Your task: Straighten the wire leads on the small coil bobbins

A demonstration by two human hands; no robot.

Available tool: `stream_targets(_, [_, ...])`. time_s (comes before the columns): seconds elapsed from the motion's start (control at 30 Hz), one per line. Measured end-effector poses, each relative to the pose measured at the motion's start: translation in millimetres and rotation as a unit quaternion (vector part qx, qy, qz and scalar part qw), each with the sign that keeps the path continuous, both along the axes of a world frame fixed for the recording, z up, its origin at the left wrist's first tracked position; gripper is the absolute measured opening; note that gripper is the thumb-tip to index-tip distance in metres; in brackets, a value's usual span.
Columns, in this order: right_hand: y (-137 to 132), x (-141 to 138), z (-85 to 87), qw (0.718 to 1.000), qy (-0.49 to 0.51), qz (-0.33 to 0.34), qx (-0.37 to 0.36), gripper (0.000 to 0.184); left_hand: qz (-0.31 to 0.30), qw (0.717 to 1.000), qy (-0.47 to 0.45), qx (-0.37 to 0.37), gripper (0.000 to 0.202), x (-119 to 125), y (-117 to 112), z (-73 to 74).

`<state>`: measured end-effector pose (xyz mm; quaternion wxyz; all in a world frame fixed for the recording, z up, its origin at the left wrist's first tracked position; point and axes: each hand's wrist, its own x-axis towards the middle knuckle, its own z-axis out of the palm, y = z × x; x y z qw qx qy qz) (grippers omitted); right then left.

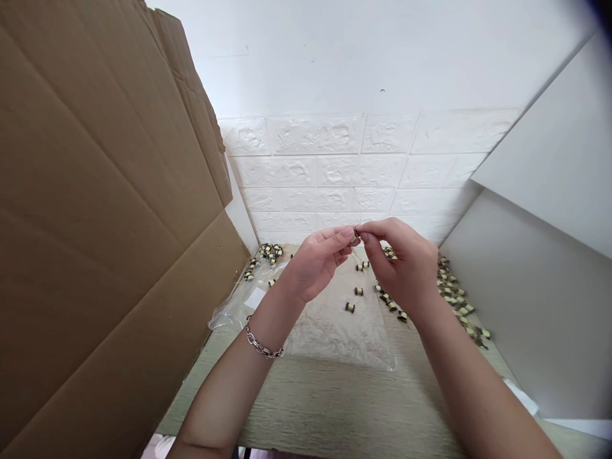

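Note:
A small wound coil (355, 236), yellow in the middle with dark ends, is pinched between the thumb and fingers of my left hand (321, 260). Thin pale wires hang beneath it. My right hand (400, 258) is closed in a pinch, thumb and forefinger touching the coil's right end; its fingertips partly hide that end. Below my hands, similar coils (358, 291) lie on a clear plastic bag (335, 335) spread over the table. Another loose coil (350, 307) rests nearer to me on the same bag.
A heap of coils (271, 251) is at the back left, and a long pile of coils (454, 290) runs along the grey panel (540, 306) on the right. Tall cardboard (95, 210) walls the left. White brick-patterned wall (335, 172) closes the back of the table (335, 401).

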<state>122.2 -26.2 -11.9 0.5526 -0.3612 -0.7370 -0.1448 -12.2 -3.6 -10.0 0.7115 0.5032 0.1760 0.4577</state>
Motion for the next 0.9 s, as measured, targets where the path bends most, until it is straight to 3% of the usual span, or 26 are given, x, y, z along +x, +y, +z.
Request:
stream_targets(0.4, [7.9, -3.1, -10.7, 0.999, -0.018, -0.029, 0.035, 0.014, 0.047, 0.996, 0.043, 0.062, 0.018, 1.2, 1.2, -1.1])
stream_targets(0.6, [10.8, -1.5, -11.9, 0.999, -0.037, -0.033, 0.020, 0.015, 0.049, 0.997, 0.039, 0.034, 0.017, 1.7, 3.3, -2.2])
stream_targets(0.9, [3.0, -3.8, -7.5, 0.996, -0.007, -0.067, 0.051, 0.013, -0.024, 0.996, -0.024, -0.086, 0.020, 5.5, 0.1, -3.1])
